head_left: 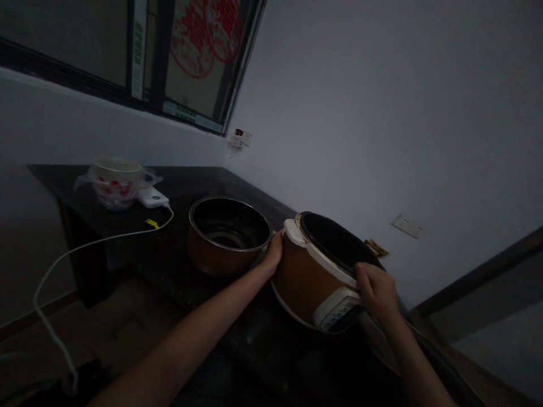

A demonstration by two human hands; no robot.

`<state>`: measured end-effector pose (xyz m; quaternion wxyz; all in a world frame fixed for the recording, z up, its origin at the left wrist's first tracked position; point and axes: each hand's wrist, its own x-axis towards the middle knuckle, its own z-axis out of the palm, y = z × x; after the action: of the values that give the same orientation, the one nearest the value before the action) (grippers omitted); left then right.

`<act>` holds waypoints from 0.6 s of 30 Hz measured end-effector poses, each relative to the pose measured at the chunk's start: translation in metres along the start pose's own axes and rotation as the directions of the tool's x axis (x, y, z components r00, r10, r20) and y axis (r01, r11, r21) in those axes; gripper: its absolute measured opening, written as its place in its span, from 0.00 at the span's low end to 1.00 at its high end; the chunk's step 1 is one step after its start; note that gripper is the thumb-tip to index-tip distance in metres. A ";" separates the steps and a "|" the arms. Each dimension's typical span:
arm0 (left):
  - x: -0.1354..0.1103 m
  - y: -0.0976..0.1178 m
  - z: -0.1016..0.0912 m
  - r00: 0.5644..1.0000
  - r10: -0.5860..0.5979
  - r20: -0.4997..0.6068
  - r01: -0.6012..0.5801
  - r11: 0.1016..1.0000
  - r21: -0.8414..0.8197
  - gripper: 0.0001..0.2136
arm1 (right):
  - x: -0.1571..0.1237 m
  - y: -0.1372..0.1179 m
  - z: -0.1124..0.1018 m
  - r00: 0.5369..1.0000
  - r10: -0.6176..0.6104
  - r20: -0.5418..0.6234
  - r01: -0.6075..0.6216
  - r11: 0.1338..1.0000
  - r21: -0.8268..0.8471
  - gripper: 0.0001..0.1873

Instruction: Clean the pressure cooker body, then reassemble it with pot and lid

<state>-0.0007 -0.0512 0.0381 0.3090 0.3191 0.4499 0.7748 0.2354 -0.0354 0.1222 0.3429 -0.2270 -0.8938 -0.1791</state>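
Observation:
An orange-brown rice cooker (299, 277) with a white rim and a front control panel is between my hands on the dark table. Its top is uncovered, showing a black interior. My left hand (275, 251) presses on the cooker's left side, its fingers partly hidden behind the body. At the right of the rim, my right hand (377, 288) is closed over the edge, thumb toward the inside. Just left of the cooker stands a round inner pot (216, 257), dark inside and orange-brown outside, with nothing visible in it.
On the dark table (190, 178), a white-and-red mug (116, 183) wrapped in plastic stands at the far left beside a white power strip (153, 196). A white cord (97, 239) hangs over the table edge. Walls with outlets (407, 226) border the back and right.

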 end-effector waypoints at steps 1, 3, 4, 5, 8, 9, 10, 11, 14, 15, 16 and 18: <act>-0.008 0.001 0.002 1.000 0.010 -0.011 -0.010 1.000 0.016 0.19 | 0.000 -0.001 0.000 1.000 0.008 0.010 -0.008 1.000 -0.005 0.22; -0.034 0.004 0.008 0.998 0.057 -0.021 -0.055 0.996 0.070 0.20 | 0.001 -0.002 0.000 0.999 0.012 0.036 -0.012 1.000 -0.007 0.22; -0.050 0.005 0.012 0.996 0.090 -0.029 -0.086 0.991 0.107 0.22 | 0.002 -0.002 -0.001 0.999 0.011 0.048 -0.011 1.000 -0.006 0.22; -0.069 0.006 0.017 0.992 0.126 -0.017 -0.122 0.981 0.153 0.23 | 0.003 -0.003 -0.002 0.998 0.012 0.062 -0.012 1.000 -0.006 0.21; -0.122 0.008 0.029 0.984 0.163 0.077 -0.177 0.952 0.248 0.27 | 0.005 -0.010 -0.007 0.996 0.024 0.087 -0.022 1.000 -0.021 0.19; -0.135 0.007 0.032 0.980 0.165 0.115 -0.190 0.945 0.267 0.28 | 0.007 -0.015 -0.009 0.996 0.030 0.085 -0.027 0.999 -0.033 0.19; -0.143 0.006 0.034 0.975 0.171 0.143 -0.205 0.938 0.280 0.28 | 0.008 -0.021 -0.011 0.996 0.033 0.082 -0.029 0.998 -0.050 0.18; -0.148 0.004 0.035 0.971 0.180 0.156 -0.219 0.931 0.292 0.27 | 0.011 -0.029 -0.012 0.997 0.036 0.074 -0.030 0.997 -0.074 0.18; -0.134 -0.002 0.034 0.971 0.220 0.096 -0.239 0.922 0.305 0.27 | 0.020 -0.056 -0.009 0.998 0.052 0.042 -0.042 0.979 -0.198 0.17; -0.123 -0.003 0.033 0.973 0.224 0.056 -0.230 0.928 0.294 0.26 | 0.024 -0.065 -0.005 0.998 0.062 0.033 -0.052 0.967 -0.250 0.17; -0.110 -0.002 0.032 0.976 0.219 0.015 -0.214 0.938 0.271 0.26 | 0.027 -0.072 -0.002 0.997 0.077 0.019 -0.068 0.952 -0.298 0.17; -0.082 0.002 0.029 0.981 0.186 -0.048 -0.174 0.968 0.183 0.24 | 0.033 -0.080 0.007 0.994 0.112 -0.013 -0.108 0.922 -0.372 0.17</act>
<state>0.0711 -0.1000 0.0333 0.1930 0.3599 0.4963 0.7661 0.1679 -0.0898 0.1270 0.2992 -0.3385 -0.8309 -0.3249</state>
